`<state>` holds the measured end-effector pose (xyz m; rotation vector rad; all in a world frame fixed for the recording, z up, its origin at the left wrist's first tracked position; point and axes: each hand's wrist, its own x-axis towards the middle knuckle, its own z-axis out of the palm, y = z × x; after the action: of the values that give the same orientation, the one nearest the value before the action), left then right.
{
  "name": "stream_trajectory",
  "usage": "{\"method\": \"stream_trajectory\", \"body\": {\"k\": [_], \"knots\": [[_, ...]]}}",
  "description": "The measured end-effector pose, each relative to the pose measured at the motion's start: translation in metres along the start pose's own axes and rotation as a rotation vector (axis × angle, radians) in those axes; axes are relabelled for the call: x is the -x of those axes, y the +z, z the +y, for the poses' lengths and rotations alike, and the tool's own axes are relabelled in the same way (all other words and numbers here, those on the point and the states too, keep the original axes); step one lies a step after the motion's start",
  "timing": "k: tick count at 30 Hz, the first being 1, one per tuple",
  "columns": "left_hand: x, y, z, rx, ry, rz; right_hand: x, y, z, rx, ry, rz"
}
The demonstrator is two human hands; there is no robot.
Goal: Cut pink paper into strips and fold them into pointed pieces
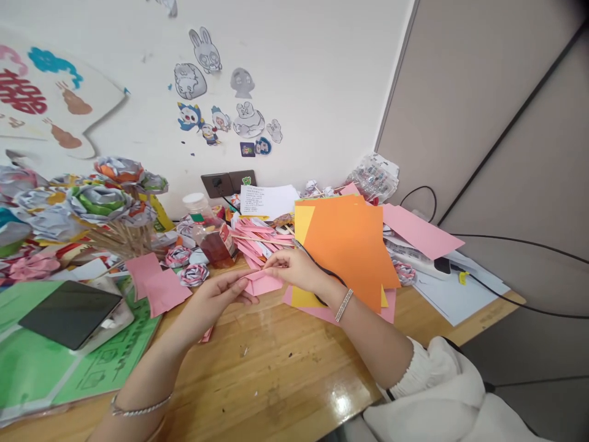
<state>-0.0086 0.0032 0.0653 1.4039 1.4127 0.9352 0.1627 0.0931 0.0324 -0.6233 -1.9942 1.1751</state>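
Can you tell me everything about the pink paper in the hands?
The pink paper is small, plain and thin-looking. It seems folded, with a crease or edge running across it. It's over the wooden table, but I can't tell if it touches the wood. The left hand grips its left end, thumb on top; the right hand pinches its upper edge. Fingers hide some of it.

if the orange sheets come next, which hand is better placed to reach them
Probably the right hand: it is beside the orange sheets, while the left hand lies farther off. Both hold the same pink paper.
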Motion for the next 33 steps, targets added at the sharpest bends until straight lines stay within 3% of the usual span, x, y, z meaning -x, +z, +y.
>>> {"method": "stream_trajectory", "body": {"k": [14,23,33], "knots": [[-0.010,0.002,-0.021,0.324,-0.074,-0.024,0.001,0.002,0.000,0.108,0.013,-0.015],[-0.005,0.011,-0.001,-0.164,-0.062,0.103,0.003,0.006,0.003,0.152,0.025,-0.052],[-0.006,0.009,-0.004,-0.199,-0.051,0.099,0.004,0.004,-0.006,0.168,0.060,-0.080]]}}
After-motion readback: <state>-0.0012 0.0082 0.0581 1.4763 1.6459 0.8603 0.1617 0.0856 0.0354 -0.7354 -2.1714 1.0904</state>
